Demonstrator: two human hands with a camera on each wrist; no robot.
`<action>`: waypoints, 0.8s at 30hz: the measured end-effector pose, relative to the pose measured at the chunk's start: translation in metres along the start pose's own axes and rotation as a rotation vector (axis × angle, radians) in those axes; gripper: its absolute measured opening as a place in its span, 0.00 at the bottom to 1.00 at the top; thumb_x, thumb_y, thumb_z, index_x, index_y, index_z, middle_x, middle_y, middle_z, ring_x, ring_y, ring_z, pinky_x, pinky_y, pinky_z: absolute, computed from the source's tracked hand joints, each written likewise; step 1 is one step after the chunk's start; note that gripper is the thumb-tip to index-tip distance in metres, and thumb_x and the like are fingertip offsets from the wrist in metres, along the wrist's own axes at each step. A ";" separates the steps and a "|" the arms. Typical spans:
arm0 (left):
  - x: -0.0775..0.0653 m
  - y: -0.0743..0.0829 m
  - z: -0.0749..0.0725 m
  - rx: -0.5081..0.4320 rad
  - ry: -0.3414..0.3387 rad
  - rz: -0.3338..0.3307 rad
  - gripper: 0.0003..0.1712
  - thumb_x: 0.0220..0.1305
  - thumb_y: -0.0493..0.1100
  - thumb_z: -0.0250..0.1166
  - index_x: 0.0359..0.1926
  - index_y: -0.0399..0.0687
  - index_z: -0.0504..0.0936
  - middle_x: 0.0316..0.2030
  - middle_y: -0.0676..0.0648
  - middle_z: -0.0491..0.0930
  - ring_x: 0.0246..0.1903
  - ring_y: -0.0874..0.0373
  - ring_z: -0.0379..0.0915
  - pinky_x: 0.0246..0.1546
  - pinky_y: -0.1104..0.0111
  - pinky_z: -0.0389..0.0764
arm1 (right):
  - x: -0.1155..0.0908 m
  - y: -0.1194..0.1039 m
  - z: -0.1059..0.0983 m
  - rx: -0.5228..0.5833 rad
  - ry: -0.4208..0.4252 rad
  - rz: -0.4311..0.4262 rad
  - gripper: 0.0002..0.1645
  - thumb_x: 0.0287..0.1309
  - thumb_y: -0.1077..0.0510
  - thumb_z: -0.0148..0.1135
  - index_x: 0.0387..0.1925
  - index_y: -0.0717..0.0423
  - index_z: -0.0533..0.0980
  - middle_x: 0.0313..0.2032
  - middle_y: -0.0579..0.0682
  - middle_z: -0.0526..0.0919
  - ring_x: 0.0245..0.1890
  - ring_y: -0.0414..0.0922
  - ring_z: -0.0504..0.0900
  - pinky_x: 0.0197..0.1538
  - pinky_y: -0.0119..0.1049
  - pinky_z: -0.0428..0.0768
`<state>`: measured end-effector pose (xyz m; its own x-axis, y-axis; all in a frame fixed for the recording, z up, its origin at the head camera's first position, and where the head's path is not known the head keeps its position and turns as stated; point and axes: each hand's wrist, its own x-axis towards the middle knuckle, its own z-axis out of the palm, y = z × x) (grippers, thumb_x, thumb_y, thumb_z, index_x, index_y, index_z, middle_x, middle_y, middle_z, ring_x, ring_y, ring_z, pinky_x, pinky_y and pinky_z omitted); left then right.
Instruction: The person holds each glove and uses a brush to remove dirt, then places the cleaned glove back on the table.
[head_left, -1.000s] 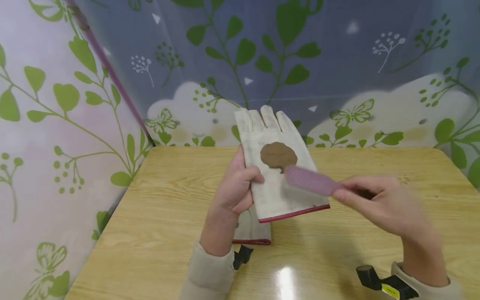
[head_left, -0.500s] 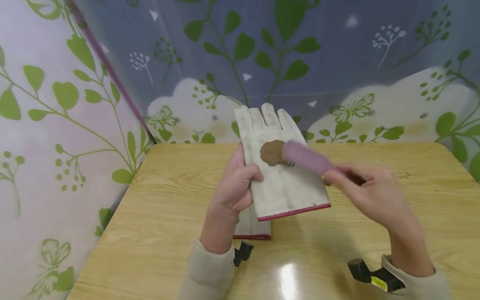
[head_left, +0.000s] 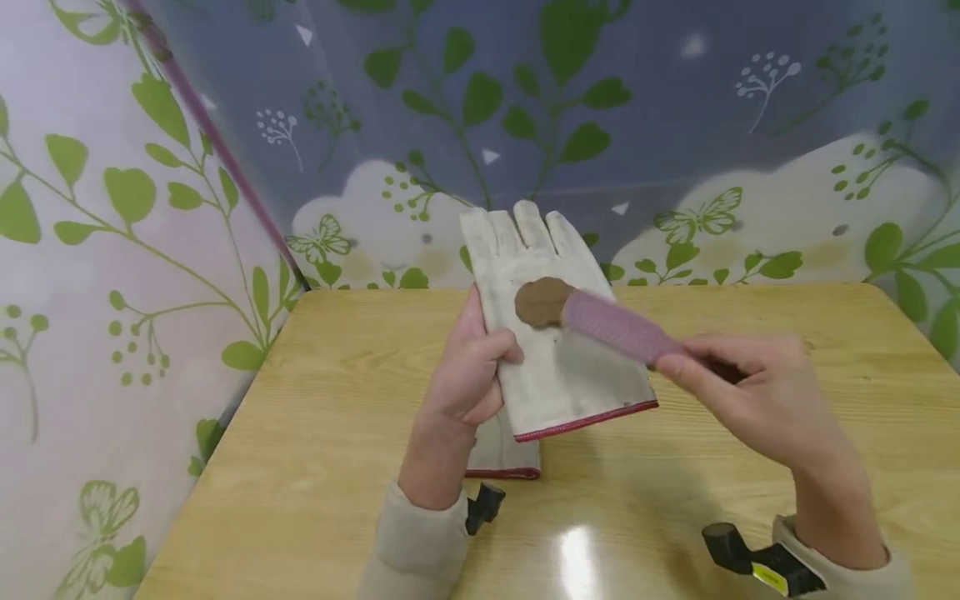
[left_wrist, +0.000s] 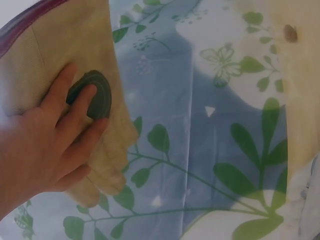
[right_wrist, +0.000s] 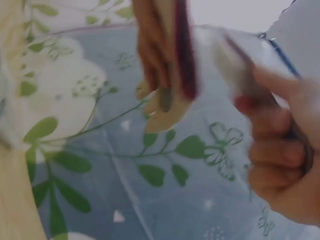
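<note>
A pale work glove (head_left: pixel 536 387) with a red hem is held up over the table, fingers pointing away. My left hand (head_left: pixel 468 379) grips its left edge, thumb on the near face. In the left wrist view the fingers (left_wrist: pixel 75 122) of that hand spread over the far face, across a round dark green patch (left_wrist: pixel 101 100). On the near face is a brown oval patch (head_left: pixel 540 303). My right hand (head_left: pixel 757 400) pinches the handle of a purple-backed brush (head_left: pixel 618 327); its head overlaps the patch's right side. The brush is blurred in the right wrist view.
A second pale glove (head_left: pixel 506 450) with a red hem lies on the wooden table (head_left: pixel 315 433), partly hidden beneath the held one. Leaf-patterned curtains (head_left: pixel 420 108) rise behind the table and along its left side. Black camera mounts (head_left: pixel 765 562) sit at both wrists.
The brush has gone from the patch's lower edge up over its right side, covering part of it, then tilted slightly. The left hand and glove have stayed nearly in place.
</note>
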<state>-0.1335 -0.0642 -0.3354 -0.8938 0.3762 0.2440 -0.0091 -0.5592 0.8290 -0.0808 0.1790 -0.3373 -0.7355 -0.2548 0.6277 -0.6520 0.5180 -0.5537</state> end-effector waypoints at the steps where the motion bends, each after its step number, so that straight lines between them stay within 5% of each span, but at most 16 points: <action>1: 0.000 0.000 0.000 0.006 0.000 0.010 0.57 0.37 0.16 0.36 0.71 0.55 0.44 0.67 0.45 0.56 0.65 0.51 0.55 0.66 0.56 0.56 | -0.001 -0.002 -0.001 -0.005 -0.027 0.001 0.10 0.46 0.68 0.69 0.31 0.52 0.84 0.17 0.37 0.73 0.13 0.30 0.61 0.15 0.23 0.59; 4: 0.001 0.001 0.001 0.016 0.007 0.035 0.58 0.36 0.16 0.36 0.71 0.56 0.43 0.67 0.46 0.54 0.66 0.52 0.54 0.66 0.56 0.56 | -0.002 -0.007 0.001 -0.056 -0.050 -0.002 0.10 0.46 0.66 0.70 0.33 0.51 0.84 0.19 0.36 0.76 0.13 0.29 0.62 0.16 0.22 0.61; 8: 0.000 0.001 0.000 0.024 0.012 0.043 0.58 0.36 0.15 0.36 0.72 0.56 0.43 0.67 0.47 0.54 0.65 0.52 0.54 0.65 0.56 0.57 | -0.002 -0.010 0.007 -0.064 0.055 -0.067 0.09 0.44 0.67 0.71 0.32 0.59 0.85 0.20 0.39 0.79 0.13 0.28 0.63 0.17 0.20 0.61; 11: 0.002 0.000 0.000 0.018 0.007 0.070 0.60 0.33 0.15 0.35 0.72 0.57 0.43 0.67 0.47 0.53 0.65 0.52 0.54 0.65 0.56 0.57 | -0.004 -0.015 0.007 -0.048 -0.100 -0.055 0.06 0.49 0.62 0.69 0.32 0.51 0.85 0.17 0.35 0.74 0.13 0.27 0.62 0.17 0.20 0.62; 14: 0.003 -0.001 0.001 0.011 0.016 0.105 0.62 0.32 0.15 0.34 0.72 0.59 0.42 0.68 0.47 0.53 0.66 0.51 0.53 0.65 0.55 0.57 | -0.006 -0.017 0.003 0.011 -0.261 0.068 0.07 0.56 0.61 0.64 0.35 0.46 0.84 0.15 0.34 0.66 0.13 0.28 0.58 0.16 0.24 0.62; 16: 0.002 0.000 0.001 0.038 0.033 0.119 0.61 0.32 0.15 0.35 0.72 0.59 0.42 0.68 0.47 0.53 0.65 0.51 0.55 0.64 0.55 0.59 | -0.005 -0.016 0.002 0.024 -0.282 0.133 0.08 0.57 0.60 0.63 0.36 0.46 0.84 0.16 0.35 0.67 0.14 0.29 0.58 0.16 0.25 0.63; 24: 0.002 0.001 0.003 0.076 0.024 0.188 0.61 0.33 0.14 0.35 0.72 0.56 0.41 0.68 0.44 0.52 0.66 0.49 0.53 0.64 0.54 0.59 | -0.003 -0.016 0.009 -0.036 -0.220 0.142 0.05 0.58 0.59 0.63 0.33 0.47 0.84 0.15 0.36 0.70 0.12 0.30 0.58 0.14 0.26 0.61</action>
<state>-0.1340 -0.0618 -0.3331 -0.8871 0.2522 0.3867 0.1921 -0.5599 0.8060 -0.0701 0.1645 -0.3348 -0.8439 -0.3472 0.4091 -0.5357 0.5888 -0.6053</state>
